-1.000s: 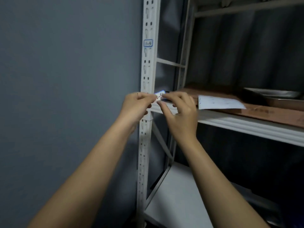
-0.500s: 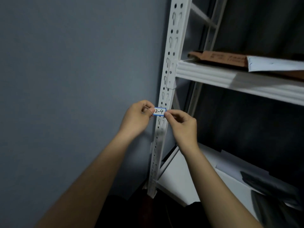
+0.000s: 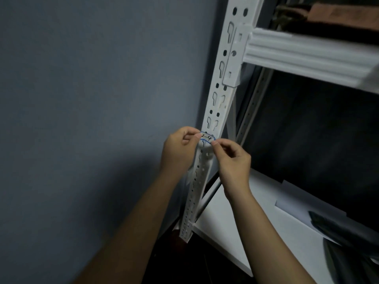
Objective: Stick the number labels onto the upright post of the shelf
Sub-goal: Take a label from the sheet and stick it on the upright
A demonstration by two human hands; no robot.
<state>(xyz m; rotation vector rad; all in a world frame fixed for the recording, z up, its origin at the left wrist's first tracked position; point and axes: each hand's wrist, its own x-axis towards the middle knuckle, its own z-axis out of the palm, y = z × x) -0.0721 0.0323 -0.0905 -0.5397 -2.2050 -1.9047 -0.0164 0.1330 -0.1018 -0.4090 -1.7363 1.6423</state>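
Observation:
A small white number label with a blue border, marked "2-4", is held flat against the white perforated upright post of the shelf. My left hand pinches the label's left end between thumb and finger. The label's right end is pinched by my right hand. Both hands sit on either side of the post, below the middle shelf beam. Whether the label sticks to the metal is hard to tell.
A grey wall lies left of the post. A white shelf beam runs right from the post, with brown cardboard above it. The lower white shelf board carries paper sheets and a dark object.
Both hands carried the label from the middle shelf level down to a lower spot on the post. My view tilted down and closer. The label now lies across the post's front.

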